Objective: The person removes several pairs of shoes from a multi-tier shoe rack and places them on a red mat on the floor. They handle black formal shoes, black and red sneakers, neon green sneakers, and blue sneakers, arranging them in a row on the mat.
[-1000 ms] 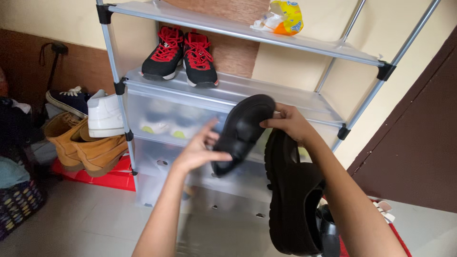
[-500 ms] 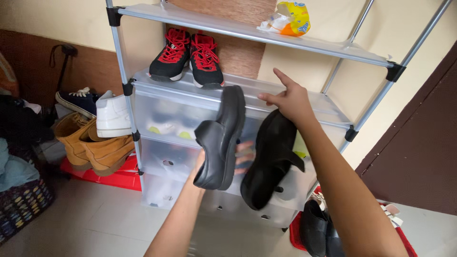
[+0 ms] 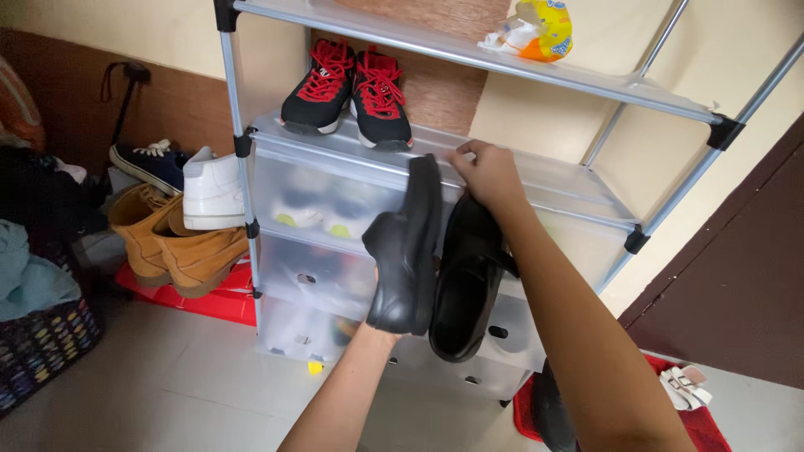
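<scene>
The metal shelf rack (image 3: pixel 239 159) stands against the wall, with translucent plastic drawers (image 3: pixel 335 209) stacked inside it and a pair of red-laced black sneakers (image 3: pixel 347 88) on the drawer top. In front of the drawers hang two black leather shoes. The left shoe (image 3: pixel 406 251) is held up from below, toe downwards, by the left hand (image 3: pixel 377 322), which is mostly hidden behind it, so I cannot tell how firmly it grips. The right shoe (image 3: pixel 469 276) dangles heel-up from the right hand (image 3: pixel 486 172), clenched on its heel at the edge of the drawer top.

The main risk, as I judge it, is the right shoe slipping from that grasp at one end and dropping to the floor. The two shoes hang just beside each other and could knock together. Lifted carelessly, either could also nudge the sneakers, which stand near the right hand.
</scene>
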